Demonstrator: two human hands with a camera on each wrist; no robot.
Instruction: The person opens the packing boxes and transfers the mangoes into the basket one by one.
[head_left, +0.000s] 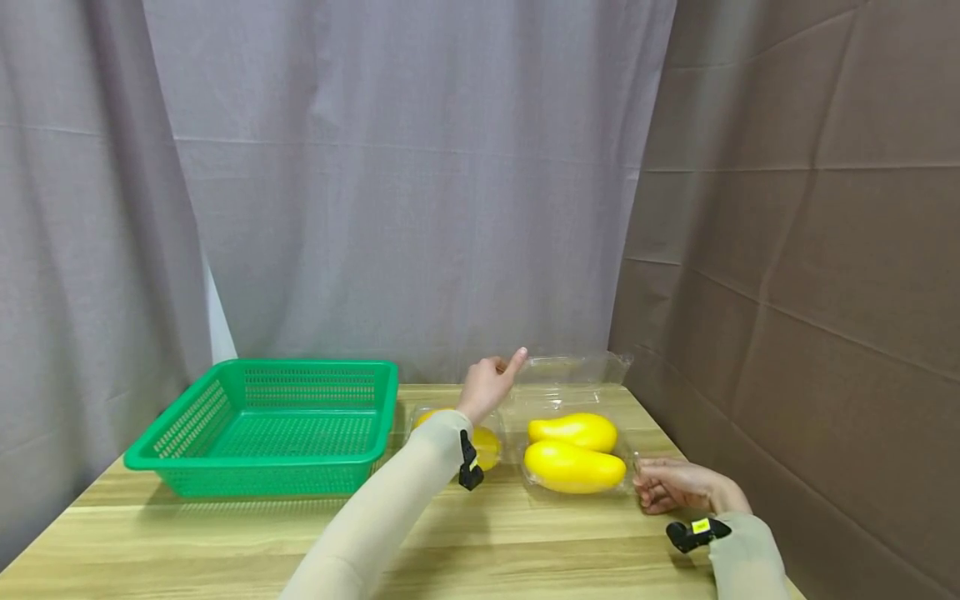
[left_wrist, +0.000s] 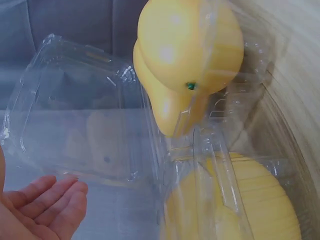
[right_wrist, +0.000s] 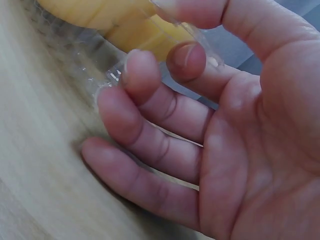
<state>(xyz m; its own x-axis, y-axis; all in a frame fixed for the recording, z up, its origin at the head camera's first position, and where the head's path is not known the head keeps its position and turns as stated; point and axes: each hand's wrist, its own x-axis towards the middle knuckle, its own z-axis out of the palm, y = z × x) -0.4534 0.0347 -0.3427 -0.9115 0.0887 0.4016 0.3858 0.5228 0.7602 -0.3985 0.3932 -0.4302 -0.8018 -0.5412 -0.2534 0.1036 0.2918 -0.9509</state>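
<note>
A clear plastic clamshell box [head_left: 536,479] stands on the table with its lid [head_left: 573,368] raised at the back. Inside lie two smooth yellow fruits [head_left: 574,467], long and thicker at one end; a small green stem spot shows in the left wrist view. My left hand [head_left: 486,387] is at the left side of the lid, thumb extended, its loosely bent fingers [left_wrist: 60,205] right at the lid's edge. At the box's front right corner, my right hand [head_left: 678,485] pinches the plastic rim between thumb and index finger, the other fingers [right_wrist: 117,115] loosely bent below.
A second clear box with yellow fruit [head_left: 487,447] sits left of the first, partly hidden by my left forearm. Farther left stands a green perforated plastic basket [head_left: 262,462]. Grey curtains [head_left: 412,208] hang behind the wooden table [head_left: 247,550], and a brown cloth wall borders its right side.
</note>
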